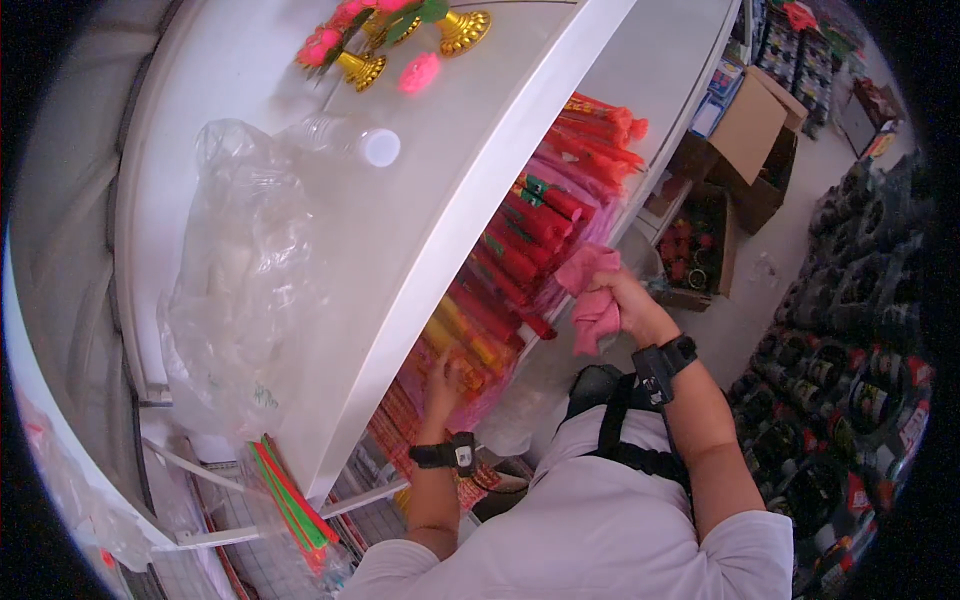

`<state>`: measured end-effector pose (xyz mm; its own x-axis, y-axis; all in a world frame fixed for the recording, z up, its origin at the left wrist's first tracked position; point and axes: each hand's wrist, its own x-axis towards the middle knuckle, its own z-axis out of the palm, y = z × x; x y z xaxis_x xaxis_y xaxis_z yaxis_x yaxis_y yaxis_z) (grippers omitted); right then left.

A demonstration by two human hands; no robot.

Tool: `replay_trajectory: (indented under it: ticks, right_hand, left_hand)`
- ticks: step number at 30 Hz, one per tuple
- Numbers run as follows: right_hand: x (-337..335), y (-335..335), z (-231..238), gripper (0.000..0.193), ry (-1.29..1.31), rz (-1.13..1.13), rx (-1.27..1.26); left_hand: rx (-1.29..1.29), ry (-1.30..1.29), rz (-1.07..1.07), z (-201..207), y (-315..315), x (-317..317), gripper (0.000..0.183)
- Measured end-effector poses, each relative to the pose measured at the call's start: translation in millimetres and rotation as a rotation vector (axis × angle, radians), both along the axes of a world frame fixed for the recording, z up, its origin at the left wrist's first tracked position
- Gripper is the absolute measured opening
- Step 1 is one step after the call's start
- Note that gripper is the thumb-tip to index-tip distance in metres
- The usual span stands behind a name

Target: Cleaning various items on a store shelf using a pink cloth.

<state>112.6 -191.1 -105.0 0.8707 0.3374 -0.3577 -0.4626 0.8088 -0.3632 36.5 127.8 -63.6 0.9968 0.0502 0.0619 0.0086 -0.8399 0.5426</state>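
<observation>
My right hand (pixel 622 292) is closed around a crumpled pink cloth (pixel 590 318), held just off the front edge of the lower shelf. My left hand (pixel 440 388) reaches in under the upper shelf. Its fingers lie against yellow-orange wrapped packs (pixel 462 338), partly lost among them, and seem extended without a grip. Farther along the same shelf, long red wrapped packs (pixel 520 235) lie side by side on pink plastic. Bright red bundles (pixel 600 130) with fringed ends are beyond those.
The white upper shelf (pixel 430 180) holds a clear plastic bag (pixel 240 270), a white-capped bottle (pixel 380 148) and gold-based flower ornaments (pixel 362 70). Red and green sticks (pixel 290 495) stand at lower left. Open cardboard boxes (pixel 750 125) sit at the far right; dark packaged goods (pixel 840 400) line the right side.
</observation>
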Motion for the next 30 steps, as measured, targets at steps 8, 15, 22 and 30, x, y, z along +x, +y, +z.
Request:
replay_trajectory:
  ticks: [8, 15, 22, 30]
  right_hand:
    - [-0.7, 8.2, 1.6, 0.034, -0.013, 0.005, -0.023]
    - [-2.8, 16.0, 8.0, 0.024, 0.032, 0.081, -0.036]
    - [-5.1, 10.2, -9.1, 0.023, 0.058, 0.075, -0.054]
    - [-5.6, -1.1, -5.0, 0.024, 0.056, -0.006, -0.031]
  left_hand:
    - [-0.005, 0.100, 0.208, -12.9, 40.9, -1.1, 0.038]
    - [0.424, 0.124, 0.230, -82.2, 72.5, 26.0, 0.065]
    - [0.257, 0.283, 0.215, -74.2, 43.8, 52.1, 0.074]
    - [-0.525, 0.261, 0.379, -86.2, 63.1, 49.1, 0.061]
